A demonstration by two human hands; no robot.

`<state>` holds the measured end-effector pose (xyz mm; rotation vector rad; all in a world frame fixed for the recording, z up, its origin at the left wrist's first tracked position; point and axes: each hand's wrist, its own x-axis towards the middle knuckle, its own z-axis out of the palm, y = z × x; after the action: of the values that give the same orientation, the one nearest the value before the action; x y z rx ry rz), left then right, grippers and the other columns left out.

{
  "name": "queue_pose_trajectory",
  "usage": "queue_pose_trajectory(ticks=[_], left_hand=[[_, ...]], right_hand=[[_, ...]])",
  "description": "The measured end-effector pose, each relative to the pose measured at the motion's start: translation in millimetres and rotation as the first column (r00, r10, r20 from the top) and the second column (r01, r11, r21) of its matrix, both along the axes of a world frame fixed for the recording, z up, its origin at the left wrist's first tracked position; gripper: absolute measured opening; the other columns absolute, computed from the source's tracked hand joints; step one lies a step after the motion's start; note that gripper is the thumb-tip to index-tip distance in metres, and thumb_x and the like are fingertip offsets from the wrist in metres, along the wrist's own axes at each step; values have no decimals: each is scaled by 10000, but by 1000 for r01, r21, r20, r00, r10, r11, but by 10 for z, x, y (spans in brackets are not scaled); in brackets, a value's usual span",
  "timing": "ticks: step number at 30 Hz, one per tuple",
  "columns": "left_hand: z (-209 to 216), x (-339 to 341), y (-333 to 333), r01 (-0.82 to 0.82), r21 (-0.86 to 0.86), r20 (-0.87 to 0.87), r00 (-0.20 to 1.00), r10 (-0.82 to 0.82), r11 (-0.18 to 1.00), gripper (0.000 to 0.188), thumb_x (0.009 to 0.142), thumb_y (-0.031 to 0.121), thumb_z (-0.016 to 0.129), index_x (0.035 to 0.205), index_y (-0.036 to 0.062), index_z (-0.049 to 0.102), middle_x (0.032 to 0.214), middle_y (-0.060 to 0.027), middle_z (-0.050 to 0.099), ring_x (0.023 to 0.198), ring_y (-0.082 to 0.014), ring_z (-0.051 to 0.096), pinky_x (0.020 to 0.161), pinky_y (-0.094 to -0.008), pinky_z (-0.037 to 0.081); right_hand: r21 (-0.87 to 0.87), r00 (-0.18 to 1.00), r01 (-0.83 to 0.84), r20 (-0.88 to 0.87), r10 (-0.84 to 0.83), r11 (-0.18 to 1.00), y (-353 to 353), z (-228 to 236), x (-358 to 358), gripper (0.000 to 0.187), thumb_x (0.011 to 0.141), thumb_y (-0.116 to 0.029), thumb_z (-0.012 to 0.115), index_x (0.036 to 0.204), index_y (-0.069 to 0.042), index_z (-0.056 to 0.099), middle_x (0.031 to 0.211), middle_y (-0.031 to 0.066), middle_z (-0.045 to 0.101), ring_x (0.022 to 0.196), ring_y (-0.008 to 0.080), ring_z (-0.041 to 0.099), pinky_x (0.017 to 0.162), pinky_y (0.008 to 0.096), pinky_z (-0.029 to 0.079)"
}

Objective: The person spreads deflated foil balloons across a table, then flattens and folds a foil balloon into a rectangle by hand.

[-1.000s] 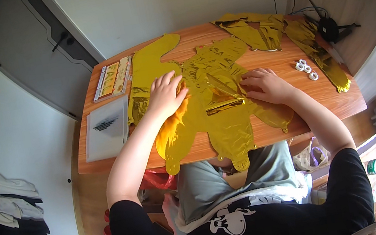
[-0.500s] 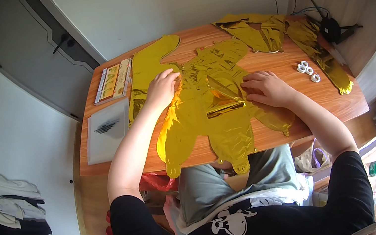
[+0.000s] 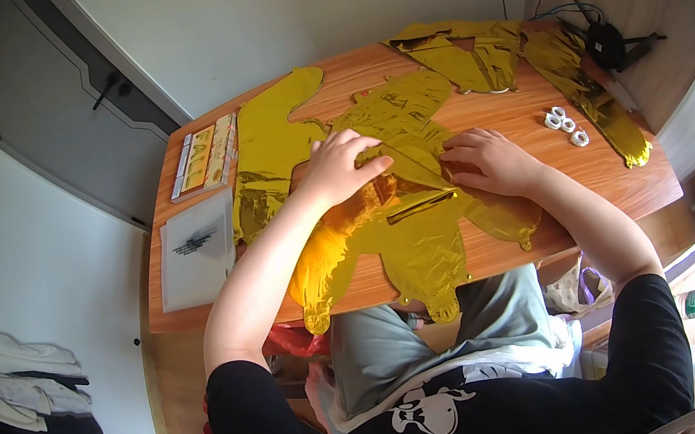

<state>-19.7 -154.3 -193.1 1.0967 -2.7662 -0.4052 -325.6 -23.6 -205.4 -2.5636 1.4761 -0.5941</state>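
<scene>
A large gold foil balloon (image 3: 421, 250), uninflated and creased, lies flat over the middle of the wooden table, its rounded lobes hanging to the near edge. My left hand (image 3: 341, 168) holds its left edge, which is folded over toward the middle; the folded part shines orange below the wrist. My right hand (image 3: 494, 161) rests palm down on the right part of the foil, fingers stretched out beside a raised crease. What lies under both palms is hidden.
More gold foil pieces lie at the far left (image 3: 274, 118), far right (image 3: 491, 52) and right edge (image 3: 586, 91). Several small white rolls (image 3: 566, 121) sit on the right. A boxed set (image 3: 204, 157) and a translucent sleeve (image 3: 198, 253) lie left. A black router (image 3: 607, 46) stands at the back right.
My left hand has moved right, carrying the foil balloon's left edge over toward the middle. My right hand has stayed nearly in place.
</scene>
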Motion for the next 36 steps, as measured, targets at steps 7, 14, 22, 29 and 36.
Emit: queue_pose_trajectory(ticks=[7, 14, 22, 29, 36], left_hand=[[124, -36, -3, 216, 54, -78, 974, -212, 975, 924, 827, 612, 783, 1576, 218, 412, 1609, -131, 412, 1512, -316, 349, 1229, -544, 238], [173, -171, -71, 233, 96, -49, 972, -229, 968, 341, 864, 215, 748, 1193, 156, 687, 1440, -13, 618, 1410, -230, 486, 1209, -517, 212], [888, -249, 779, 337, -428, -156, 886, -436, 838, 193, 821, 107, 706, 1015, 107, 715, 896, -59, 747, 840, -228, 715, 783, -368, 537], [427, -155, 1788, 368, -733, 245, 927, -282, 572, 326, 840, 192, 660, 1147, 93, 710, 737, 26, 547, 697, -142, 556, 615, -296, 421], [132, -43, 2169, 442, -382, 90, 892, -443, 812, 490, 965, 466, 633, 1261, 78, 683, 785, -6, 588, 736, -172, 591, 621, -310, 442]], right_hand=[[14, 1000, 1, -2, -1, 1000, 3, 26, 37, 411, 950, -298, 696, 1294, -73, 681, 1355, 139, 624, 1275, 350, 561, 1106, 465, 416], [-44, 1000, 6, 13, -5, 999, -12, -15, 59, 399, 940, -322, 694, 1259, -83, 698, 1305, 118, 653, 1246, 335, 580, 1089, 459, 432], [-24, 1000, 16, -13, -17, 1000, 11, -45, 25, 413, 942, -310, 703, 1287, -83, 680, 1356, 114, 629, 1276, 338, 567, 1109, 467, 418], [-62, 1000, 21, -5, -21, 998, -13, -100, 24, 400, 946, -319, 695, 1270, -85, 689, 1327, 107, 643, 1269, 325, 571, 1103, 467, 424], [-81, 1000, 6, 1, -6, 997, -28, -105, 8, 391, 949, -334, 687, 1252, -87, 696, 1301, 108, 652, 1261, 312, 579, 1090, 465, 434]])
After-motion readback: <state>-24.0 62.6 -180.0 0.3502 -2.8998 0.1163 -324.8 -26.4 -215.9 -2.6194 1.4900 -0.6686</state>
